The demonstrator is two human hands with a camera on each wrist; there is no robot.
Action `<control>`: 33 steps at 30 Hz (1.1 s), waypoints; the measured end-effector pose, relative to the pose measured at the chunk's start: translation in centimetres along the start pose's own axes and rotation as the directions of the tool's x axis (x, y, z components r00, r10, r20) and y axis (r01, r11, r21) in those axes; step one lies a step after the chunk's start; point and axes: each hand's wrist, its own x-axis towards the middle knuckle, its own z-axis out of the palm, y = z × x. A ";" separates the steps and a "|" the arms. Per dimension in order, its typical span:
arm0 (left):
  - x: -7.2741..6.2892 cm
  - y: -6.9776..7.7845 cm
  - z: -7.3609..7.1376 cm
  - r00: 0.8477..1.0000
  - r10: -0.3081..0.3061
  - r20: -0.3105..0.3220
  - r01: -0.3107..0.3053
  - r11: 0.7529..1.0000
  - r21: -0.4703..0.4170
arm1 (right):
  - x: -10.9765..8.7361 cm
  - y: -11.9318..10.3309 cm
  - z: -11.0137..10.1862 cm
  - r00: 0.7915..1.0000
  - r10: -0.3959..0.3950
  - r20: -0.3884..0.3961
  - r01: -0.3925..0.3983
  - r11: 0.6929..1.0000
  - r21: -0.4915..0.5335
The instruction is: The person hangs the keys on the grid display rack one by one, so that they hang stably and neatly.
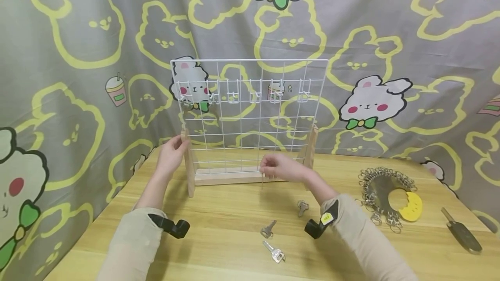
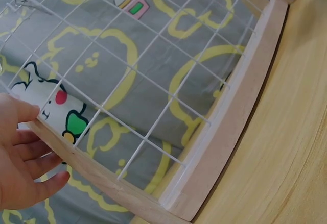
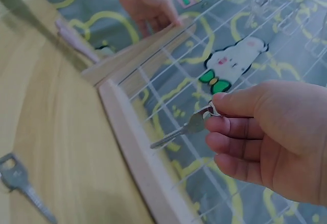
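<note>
A white wire grid rack (image 1: 250,60) stands on the table in a wooden frame. My left hand (image 1: 172,153) grips its left wooden post (image 1: 190,172), thumb on one side and fingertips on the other. Before the grid's lower part, my right hand (image 1: 283,167) pinches a small ring between thumb and forefinger. From that ring a silver key (image 3: 191,124) hangs, pointing down and away from the fingers. Several white hooks (image 1: 233,97) line the upper grid, with small metal things on the leftmost ones. Three loose keys lie nearer me, one being a silver key (image 1: 274,253).
On the right lies a dark rounded piece (image 1: 380,192) ringed by many metal rings, with a yellow crescent-shaped piece (image 1: 413,207) against it. Farther right is a dark paddle-shaped object (image 1: 464,234) with a thin handle. A patterned curtain (image 1: 363,138) hangs behind the table.
</note>
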 end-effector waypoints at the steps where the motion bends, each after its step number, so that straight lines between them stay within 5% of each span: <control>1: 0.0 0.0 0.0 1.000 0.000 0.001 0.000 1.000 0.001 | 0.1 -0.3 -0.2 1.000 -0.010 -0.009 0.010 1.000 -0.001; 20: -0.1 -0.1 0.0 1.000 0.009 0.001 -0.009 1.000 -0.007 | 1.8 -6.6 -4.0 0.969 -0.130 -0.211 0.115 0.990 -0.084; 33: 0.1 -0.1 -0.1 1.000 0.013 0.003 -0.013 1.000 0.009 | 4.1 -10.7 -4.5 0.935 -0.203 -0.290 0.174 0.977 -0.124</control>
